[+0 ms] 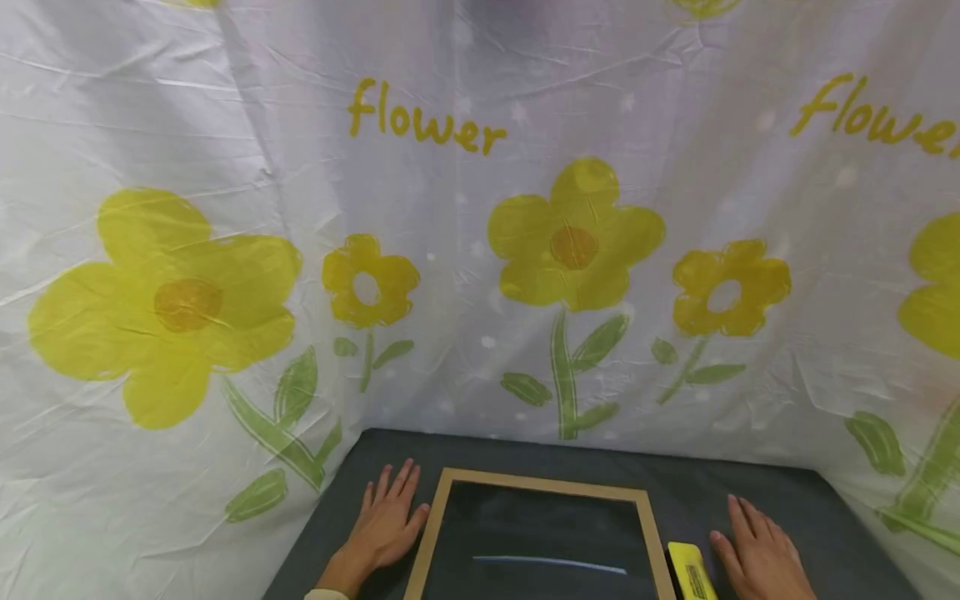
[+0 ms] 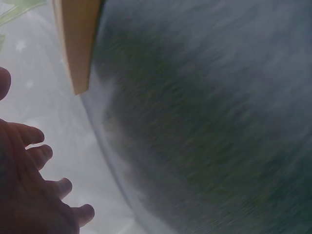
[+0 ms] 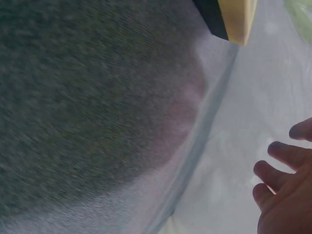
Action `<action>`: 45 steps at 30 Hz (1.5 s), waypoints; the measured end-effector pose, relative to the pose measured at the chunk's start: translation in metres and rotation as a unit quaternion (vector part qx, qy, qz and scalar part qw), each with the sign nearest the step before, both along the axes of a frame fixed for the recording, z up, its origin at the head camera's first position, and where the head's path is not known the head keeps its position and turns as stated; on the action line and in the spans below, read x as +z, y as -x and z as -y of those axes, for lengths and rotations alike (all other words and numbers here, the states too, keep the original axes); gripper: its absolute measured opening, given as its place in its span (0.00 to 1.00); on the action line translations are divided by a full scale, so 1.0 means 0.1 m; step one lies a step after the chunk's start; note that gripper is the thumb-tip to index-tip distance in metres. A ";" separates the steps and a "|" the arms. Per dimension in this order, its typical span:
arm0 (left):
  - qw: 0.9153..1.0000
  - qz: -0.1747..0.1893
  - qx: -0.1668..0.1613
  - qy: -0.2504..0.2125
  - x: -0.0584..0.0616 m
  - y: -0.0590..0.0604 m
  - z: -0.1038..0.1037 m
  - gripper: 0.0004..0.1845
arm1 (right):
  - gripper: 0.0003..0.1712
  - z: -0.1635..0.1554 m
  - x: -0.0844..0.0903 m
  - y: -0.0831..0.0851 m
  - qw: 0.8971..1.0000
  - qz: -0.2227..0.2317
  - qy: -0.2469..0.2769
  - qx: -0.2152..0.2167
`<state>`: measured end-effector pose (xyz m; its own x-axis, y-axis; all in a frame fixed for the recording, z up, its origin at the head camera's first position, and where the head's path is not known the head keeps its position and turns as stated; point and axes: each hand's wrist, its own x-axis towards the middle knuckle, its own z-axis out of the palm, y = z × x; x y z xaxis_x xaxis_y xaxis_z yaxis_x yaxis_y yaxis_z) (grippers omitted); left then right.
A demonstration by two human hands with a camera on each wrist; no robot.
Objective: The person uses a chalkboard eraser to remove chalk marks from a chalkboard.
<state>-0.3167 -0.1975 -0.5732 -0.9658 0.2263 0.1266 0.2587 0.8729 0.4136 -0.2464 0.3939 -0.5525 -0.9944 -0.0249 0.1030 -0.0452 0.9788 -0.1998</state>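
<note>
Although cut off along its lower edge, recognizable as a wood-framed blackboard [image 1: 540,521], lying mid-worktop [image 1: 690,500] with 1 pale bluish line [image 1: 551,564] across its surface. To its left: left hand [image 1: 385,521], fingers extended and slightly spread, holding nothing; thumb just beside the frame [image 1: 432,533]. To its right: yellow eraser [image 1: 692,571], likewise cropped below, label too small to read; beyond it, right hand [image 1: 763,550], fingers extended and relaxed, nothing held, wrist hidden. Behind: white cloth [image 1: 450,367] with yellow flowers [image 1: 525,225], 1 of 2 printed words [image 1: 873,118] cropped at right. Wrist views: blurred, with 1 wood-coloured corner [image 2: 80,44] at left; 1 yellow-and-black corner [image 3: 234,19] at right, hard to identify.
</note>
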 end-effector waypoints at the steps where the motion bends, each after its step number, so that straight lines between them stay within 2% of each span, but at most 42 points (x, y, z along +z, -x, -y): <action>1: 1.000 0.003 -0.001 0.000 0.00 -0.01 0.00 0.36 | 0.44 0.00 0.00 0.00 1.000 0.004 0.001 0.000; 5: 1.000 0.004 -0.002 -0.015 0.00 -0.02 0.02 0.35 | 0.44 0.01 0.00 -0.02 1.000 0.022 0.009 -0.002; 10: 1.000 -0.015 -0.008 -0.026 0.02 -0.06 0.03 0.35 | 0.45 0.05 0.03 -0.05 0.999 0.031 0.025 -0.009; 15: 0.999 -0.007 -0.045 -0.029 0.02 -0.12 0.01 0.33 | 0.51 0.13 0.09 -0.08 0.994 0.084 0.065 -0.026; 20: 0.995 0.006 -0.091 -0.046 0.04 -0.18 0.02 0.32 | 0.58 0.20 0.14 -0.10 0.987 0.133 0.081 -0.041; 23: 0.991 0.026 -0.116 -0.054 0.05 -0.21 0.04 0.32 | 0.53 0.25 0.13 -0.11 0.984 0.151 0.085 -0.042; 27: 0.986 0.069 -0.141 -0.061 0.02 -0.23 0.08 0.33 | 0.34 0.36 0.09 -0.15 0.979 0.166 0.102 -0.053; 30: 0.981 0.091 -0.158 -0.064 -0.02 -0.24 0.10 0.34 | 0.27 0.45 0.05 -0.17 0.976 0.176 0.115 -0.057; 35: 0.977 0.103 -0.180 -0.054 -0.06 -0.25 0.08 0.34 | 0.28 0.53 0.03 -0.19 0.974 0.180 0.122 -0.055; 40: 0.974 0.133 -0.173 -0.068 -0.05 -0.27 0.09 0.35 | 0.30 0.59 0.02 -0.23 0.976 0.172 0.117 -0.070; 45: 0.972 0.148 -0.171 -0.066 -0.02 -0.29 0.11 0.36 | 0.27 0.67 0.02 -0.24 0.978 0.160 0.103 -0.090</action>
